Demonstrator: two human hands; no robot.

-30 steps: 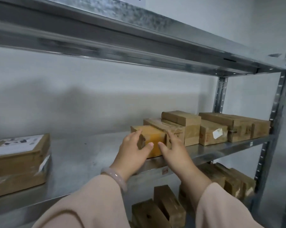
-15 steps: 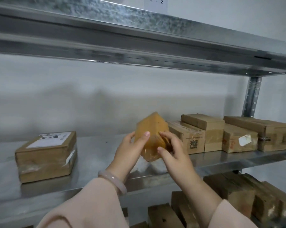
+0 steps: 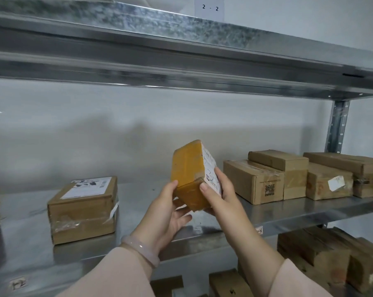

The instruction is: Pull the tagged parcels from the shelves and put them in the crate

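Clamped from both sides on a small yellow parcel (image 3: 186, 166): left grip (image 3: 166, 213) with thumb on the smooth front face and fingers cupped beneath, right grip (image 3: 219, 196) with thumb on the front edge and fingers across a white printed label (image 3: 210, 168). Held on end, tilted, lifted clear of the shelf (image 3: 138, 202) and just in front of it. Glossy tape over the blocky ochre wrap. A pale, smooth bangle (image 3: 141, 250) at the left wrist; soft pink sleeves (image 3: 117, 275) on both arms.

On the dull galvanised steel shelf, to the left, a squat cardboard box (image 3: 82, 209) with a white label on top and crinkled clear tape. To the right, a tight row of oblong brown cartons (image 3: 254, 181), one with a QR code, another stacked on top. Overhead, a mottled steel upper shelf (image 3: 181, 50) with a paper tag (image 3: 210, 7) marked "2 - 2". Below, more brown cartons, dim in shadow.
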